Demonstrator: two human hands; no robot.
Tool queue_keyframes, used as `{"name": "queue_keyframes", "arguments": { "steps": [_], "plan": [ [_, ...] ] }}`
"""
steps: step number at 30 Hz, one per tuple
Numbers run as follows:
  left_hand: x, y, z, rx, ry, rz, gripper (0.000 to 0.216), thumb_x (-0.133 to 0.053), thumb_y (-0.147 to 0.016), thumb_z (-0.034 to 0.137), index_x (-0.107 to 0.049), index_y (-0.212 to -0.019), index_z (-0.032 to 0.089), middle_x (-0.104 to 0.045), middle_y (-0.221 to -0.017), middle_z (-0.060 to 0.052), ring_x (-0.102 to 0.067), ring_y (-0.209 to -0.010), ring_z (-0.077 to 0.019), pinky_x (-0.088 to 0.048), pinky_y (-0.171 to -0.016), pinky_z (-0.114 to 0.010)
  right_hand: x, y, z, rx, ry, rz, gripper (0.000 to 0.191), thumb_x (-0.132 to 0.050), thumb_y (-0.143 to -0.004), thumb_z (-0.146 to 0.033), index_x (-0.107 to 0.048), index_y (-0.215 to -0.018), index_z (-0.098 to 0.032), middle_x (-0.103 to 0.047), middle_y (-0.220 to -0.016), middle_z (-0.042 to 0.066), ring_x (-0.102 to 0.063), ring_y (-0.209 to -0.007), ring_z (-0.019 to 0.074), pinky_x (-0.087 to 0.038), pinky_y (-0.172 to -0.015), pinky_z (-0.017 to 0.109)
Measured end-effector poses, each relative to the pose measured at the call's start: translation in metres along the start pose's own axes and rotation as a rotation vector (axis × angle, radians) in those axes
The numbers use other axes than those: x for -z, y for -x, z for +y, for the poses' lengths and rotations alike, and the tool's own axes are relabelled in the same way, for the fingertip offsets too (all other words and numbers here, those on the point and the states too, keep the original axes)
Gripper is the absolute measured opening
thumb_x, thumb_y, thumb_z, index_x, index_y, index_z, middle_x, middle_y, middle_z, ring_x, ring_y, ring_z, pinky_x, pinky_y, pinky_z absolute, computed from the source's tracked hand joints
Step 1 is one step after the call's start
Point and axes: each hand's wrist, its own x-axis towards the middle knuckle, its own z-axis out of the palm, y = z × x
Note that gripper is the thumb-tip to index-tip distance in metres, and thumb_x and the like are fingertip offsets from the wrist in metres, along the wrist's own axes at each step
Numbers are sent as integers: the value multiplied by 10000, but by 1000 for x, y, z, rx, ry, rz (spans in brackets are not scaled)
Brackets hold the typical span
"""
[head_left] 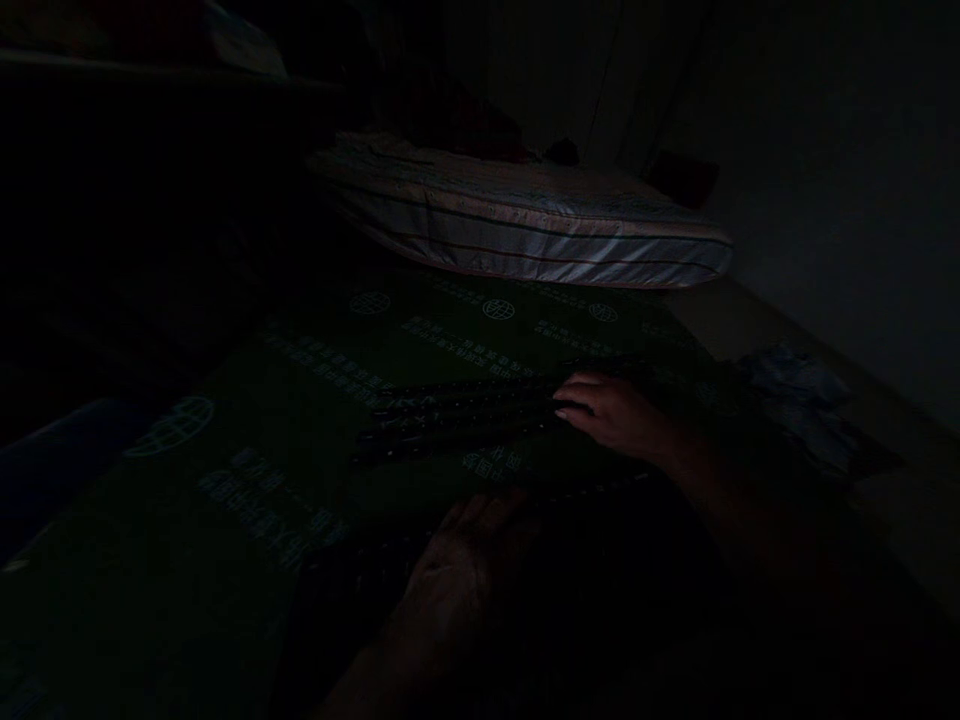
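Note:
The picture is very dark. Several long black strips or rods with rows of pale dots [457, 412] lie side by side on a green printed sheet [420, 350]. At their right end my right hand [619, 415] is bent over them, its thumb and fingers closed about the ends. Nearer to me, more dark dotted strips [367, 550] run from left to right. My left hand [461, 555] lies across these, palm down, fingers stretched forward over them; its fingertips are dim. What exactly the strips are I cannot make out.
Behind the sheet stands a mattress with a striped cover [555, 235]. Crumpled cloth or plastic [802, 385] lies on the floor at the right, beside a pale wall [840, 200]. Something dark blue [60, 470] reaches in at the left edge. Deep shadow hides the upper left.

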Motion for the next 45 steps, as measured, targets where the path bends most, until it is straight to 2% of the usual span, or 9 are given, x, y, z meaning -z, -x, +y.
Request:
{"name": "queue_keyframes", "arguments": {
  "steps": [5,10,18,21,26,30,35,41,45],
  "plan": [
    [4,-3,3,-17,-30,20,326,-514,-838,155,-594,-1146,229,-545,-1292,-86,-553,-1067,-252,-473,-894,-440,-8,64,-40,-40,-9,77,189,-491,-895,-243,-650,-997,-231,-651,-952,50,-612,-890,175,-510,-797,316],
    [2,-4,2,-16,-58,1,334,-495,-862,167,-573,-1180,232,-534,-1301,-85,-548,-1074,-250,-465,-894,-430,-23,91,-66,4,-8,84,180,-498,-884,-185,-639,-996,-200,-643,-1048,89,-597,-988,212,-517,-844,366],
    [-5,-7,-5,-66,-5,92,295,-435,-913,197,-571,-1175,207,-558,-1265,-85,-551,-1077,-224,-464,-906,-392,-29,91,-101,-33,98,142,159,-505,-885,-167,-636,-971,-144,-630,-1095,126,-551,-1080,245,-468,-930,400],
    [-1,-10,-4,-79,84,195,294,-443,-915,257,-575,-1168,184,-572,-1236,-102,-544,-1093,-237,-457,-927,-407,-28,88,-115,-72,100,136,165,-469,-910,-185,-621,-972,-190,-621,-1108,89,-515,-1113,215,-451,-939,378],
    [9,-12,3,-68,274,279,275,-477,-895,351,-632,-1053,188,-645,-1080,-90,-594,-990,-229,-493,-865,-373,-34,86,-127,-95,88,175,150,-458,-911,-168,-600,-958,-147,-609,-1038,107,-511,-1044,206,-443,-879,344],
    [9,-11,4,18,441,280,279,-535,-855,400,-661,-991,192,-673,-972,-67,-626,-914,-215,-520,-810,-330,-37,88,-132,-142,74,188,142,-450,-919,-183,-588,-929,-154,-592,-903,78,-519,-892,185,-429,-800,319],
    [8,-12,7,216,661,284,321,-625,-769,470,-689,-946,210,-703,-968,-52,-657,-881,-227,-541,-794,-318,-37,89,-137,-154,80,221,139,-449,-925,-192,-582,-893,-169,-560,-819,45,-500,-795,161,-400,-727,289],
    [18,-13,18,405,912,228,358,-714,-661,504,-719,-846,198,-742,-859,-45,-688,-805,-241,-570,-721,-307,-42,89,-139,-171,83,257,168,-436,-942,-235,-575,-862,-183,-545,-766,16,-495,-753,136,-390,-682,256],
    [20,-14,18,445,976,210,318,-753,-620,475,-730,-783,203,-743,-802,-32,-692,-760,-233,-576,-673,-285,-48,90,-139,-175,62,279,171,-431,-945,-243,-579,-881,-185,-552,-771,16,-498,-742,131,-403,-666,247]
  ]
}}
